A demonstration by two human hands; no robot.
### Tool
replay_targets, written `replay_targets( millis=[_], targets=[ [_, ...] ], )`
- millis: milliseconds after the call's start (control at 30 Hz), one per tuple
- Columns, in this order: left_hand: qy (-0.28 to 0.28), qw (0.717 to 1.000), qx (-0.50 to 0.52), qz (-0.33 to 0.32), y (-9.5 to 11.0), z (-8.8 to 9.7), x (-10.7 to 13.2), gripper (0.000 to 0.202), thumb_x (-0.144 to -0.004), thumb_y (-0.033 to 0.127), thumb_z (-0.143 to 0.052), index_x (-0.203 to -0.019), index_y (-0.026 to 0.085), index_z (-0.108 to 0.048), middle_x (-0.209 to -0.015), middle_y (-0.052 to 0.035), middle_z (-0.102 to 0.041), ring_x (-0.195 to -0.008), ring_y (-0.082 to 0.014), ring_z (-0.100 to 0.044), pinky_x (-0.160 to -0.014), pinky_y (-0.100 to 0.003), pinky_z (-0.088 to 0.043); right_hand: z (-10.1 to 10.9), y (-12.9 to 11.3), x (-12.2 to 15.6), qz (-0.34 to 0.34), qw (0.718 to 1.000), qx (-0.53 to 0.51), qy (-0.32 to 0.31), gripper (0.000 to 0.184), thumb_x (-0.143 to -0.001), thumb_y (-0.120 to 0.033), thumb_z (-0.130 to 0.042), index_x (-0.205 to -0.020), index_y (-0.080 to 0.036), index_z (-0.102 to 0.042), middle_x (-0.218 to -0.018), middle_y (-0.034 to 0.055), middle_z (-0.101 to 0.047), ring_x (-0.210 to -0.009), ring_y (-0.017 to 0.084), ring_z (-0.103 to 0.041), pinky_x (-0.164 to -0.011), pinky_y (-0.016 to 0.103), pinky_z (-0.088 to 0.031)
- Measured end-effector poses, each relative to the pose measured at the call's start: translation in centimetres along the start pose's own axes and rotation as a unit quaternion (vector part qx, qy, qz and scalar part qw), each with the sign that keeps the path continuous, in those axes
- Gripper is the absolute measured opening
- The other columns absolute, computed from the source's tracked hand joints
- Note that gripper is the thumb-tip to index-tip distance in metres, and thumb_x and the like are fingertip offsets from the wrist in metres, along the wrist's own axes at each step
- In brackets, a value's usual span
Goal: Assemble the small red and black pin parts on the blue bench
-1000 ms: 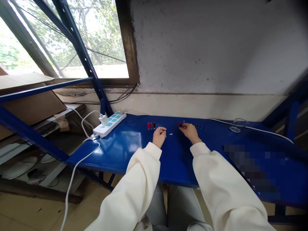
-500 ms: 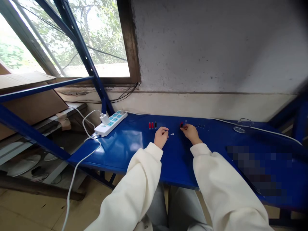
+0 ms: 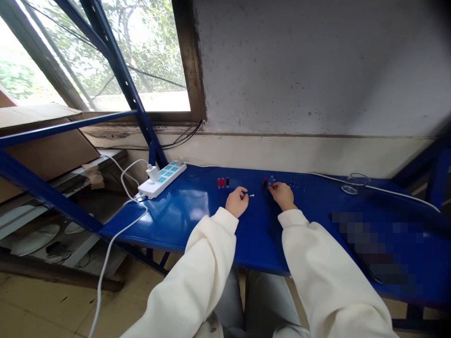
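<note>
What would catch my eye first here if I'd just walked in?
Likely the left hand and right hand, in cream sleeves, over the middle of the blue table. Beyond the left hand, two small red pieces and one black piece stand out in a row. The bright window at upper left and the white power strip below it also draw the eye.

At frame center, three cylinders (image 3: 223, 182) are lined up on a table (image 3: 260, 234), beyond and left of the left hand (image 3: 237, 202) and right of a power strip (image 3: 160, 182); the right hand (image 3: 283, 195) is placed farther right.
</note>
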State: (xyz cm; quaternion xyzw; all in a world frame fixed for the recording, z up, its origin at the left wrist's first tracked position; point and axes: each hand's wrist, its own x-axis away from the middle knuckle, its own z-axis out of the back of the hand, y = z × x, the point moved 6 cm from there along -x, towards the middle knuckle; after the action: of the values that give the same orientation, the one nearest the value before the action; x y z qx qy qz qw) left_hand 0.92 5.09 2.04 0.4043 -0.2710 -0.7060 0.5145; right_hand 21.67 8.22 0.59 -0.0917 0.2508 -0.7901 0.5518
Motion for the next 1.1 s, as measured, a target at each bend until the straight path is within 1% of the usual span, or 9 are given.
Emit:
replay_targets(
  millis=[67,167,333,467,667,833,933,1000,1100],
  targets=[
    [0.011,0.996,-0.089,0.007,-0.1,0.4,0.0,0.033,-0.076,0.020,-0.045,-0.108,0.017,-0.054,-0.066,-0.0035,-0.059,-0.061,-0.0157,-0.056,-0.059,-0.025,-0.041,0.1,-0.1,0.1,-0.002,1.000,0.004,-0.003,0.020,-0.074,-0.033,-0.054,-0.083,-0.020,-0.065,-0.078,0.0072,-0.067,-0.080,0.021,-0.061,-0.055,0.024,-0.039],
    [0.039,0.978,-0.201,0.037,-0.4,1.4,-0.3,0.053,-0.079,0.022,-0.042,-0.131,0.018,-0.033,-0.077,-0.0085,-0.062,-0.069,-0.0213,-0.060,-0.061,-0.029,-0.042,0.1,-0.1,0.2,-0.009,1.000,0.007,-0.015,0.022,-0.075,-0.034,-0.053,-0.086,-0.020,-0.065,-0.078,0.0069,-0.067,-0.080,0.021,-0.061,-0.056,0.024,-0.040],
    [0.059,0.955,-0.282,0.072,-0.6,2.8,-1.2,0.065,-0.082,0.026,-0.037,-0.139,0.021,-0.007,-0.088,-0.0129,-0.063,-0.074,-0.0253,-0.062,-0.065,-0.033,-0.043,0.2,-0.4,0.8,-0.011,0.999,0.035,-0.034,0.031,-0.076,-0.035,-0.050,-0.099,-0.018,-0.061,-0.092,0.0086,-0.066,-0.090,0.024,-0.059,-0.067,0.029,-0.041],
    [0.052,0.944,-0.308,0.103,-1.1,3.1,-1.7,0.065,-0.083,0.029,-0.036,-0.140,0.021,-0.005,-0.091,-0.0148,-0.063,-0.077,-0.0257,-0.062,-0.068,-0.034,-0.044,0.7,-0.9,1.7,-0.007,0.997,0.064,-0.038,0.035,-0.078,-0.035,-0.047,-0.104,-0.015,-0.058,-0.099,0.0116,-0.063,-0.095,0.026,-0.057,-0.073,0.034,-0.041],
    [0.042,0.943,-0.311,0.109,-1.5,2.9,-1.9,0.056,-0.086,0.031,-0.031,-0.139,0.024,-0.013,-0.090,-0.0126,-0.063,-0.079,-0.0245,-0.062,-0.069,-0.033,-0.045,1.7,-2.2,3.6,0.017,0.992,0.121,-0.041,0.033,-0.081,-0.035,-0.044,-0.101,-0.013,-0.059,-0.097,0.0139,-0.062,-0.094,0.026,-0.057,-0.076,0.036,-0.040],
    [0.087,0.954,-0.274,0.084,-1.4,3.4,-1.9,0.039,-0.088,0.029,-0.029,-0.124,0.025,-0.043,-0.108,-0.0112,-0.059,-0.091,-0.0221,-0.060,-0.076,-0.032,-0.044,1.8,-3.2,4.6,0.061,0.994,0.093,-0.019,0.028,-0.082,-0.033,-0.042,-0.095,-0.016,-0.060,-0.091,0.0102,-0.064,-0.087,0.022,-0.059,-0.071,0.031,-0.040],
    [0.116,0.971,-0.197,0.069,-1.8,3.7,-2.1,0.028,-0.086,0.025,-0.037,-0.107,0.022,-0.055,-0.100,-0.0095,-0.062,-0.090,-0.0209,-0.060,-0.076,-0.031,-0.044,1.7,-3.7,4.9,0.094,0.994,0.050,0.002,0.025,-0.082,-0.032,-0.041,-0.088,-0.018,-0.061,-0.086,0.0085,-0.064,-0.080,0.020,-0.060,-0.065,0.028,-0.040],
    [0.117,0.986,-0.100,0.057,-2.1,3.6,-2.3,0.023,-0.083,0.023,-0.042,-0.101,0.019,-0.057,-0.091,-0.0085,-0.064,-0.081,-0.0181,-0.061,-0.071,-0.028,-0.046,1.6,-4.2,5.2,0.131,0.991,0.004,0.013,0.025,-0.083,-0.033,-0.040,-0.084,-0.018,-0.061,-0.084,0.0079,-0.064,-0.076,0.018,-0.059,-0.061,0.025,-0.039],
    [0.068,0.991,0.096,0.057,-2.2,2.5,-2.2,0.021,-0.083,0.023,-0.043,-0.098,0.015,-0.055,-0.082,-0.0070,-0.065,-0.050,-0.0090,-0.055,-0.052,-0.022,-0.045,1.5,-5.1,5.9,0.178,0.982,-0.063,0.025,0.030,-0.085,-0.038,-0.035,-0.083,-0.018,-0.058,-0.081,0.0074,-0.063,-0.072,0.017,-0.058,-0.058,0.024,-0.037]
  ],
)
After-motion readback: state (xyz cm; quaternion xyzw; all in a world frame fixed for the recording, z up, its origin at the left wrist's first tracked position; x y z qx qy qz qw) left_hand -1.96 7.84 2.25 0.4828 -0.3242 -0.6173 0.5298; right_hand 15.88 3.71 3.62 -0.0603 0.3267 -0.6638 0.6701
